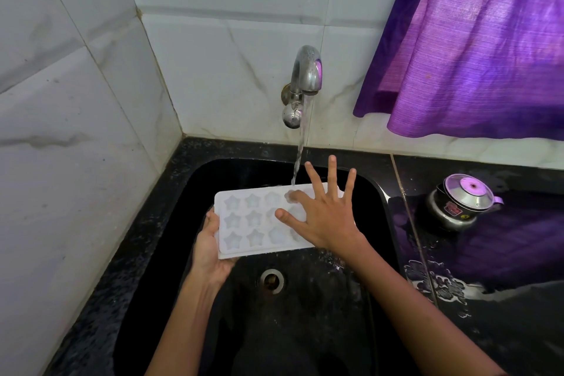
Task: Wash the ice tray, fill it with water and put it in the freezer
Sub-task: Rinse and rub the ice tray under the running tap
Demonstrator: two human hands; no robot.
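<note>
A white ice tray (244,220) with star-shaped moulds is held level over the black sink (305,314). My left hand (210,244) grips its left short edge from below. My right hand (323,210) lies flat on the tray's right half, fingers spread, hiding the moulds there. Water runs from the chrome tap (306,73) on the tiled wall and lands at the tray's far edge, just by my right fingers.
The sink drain (272,280) sits below the tray. A small steel lidded pot (462,201) stands on the wet black counter (488,284) to the right. A purple curtain (476,40) hangs above it. White tiled walls close the left and back.
</note>
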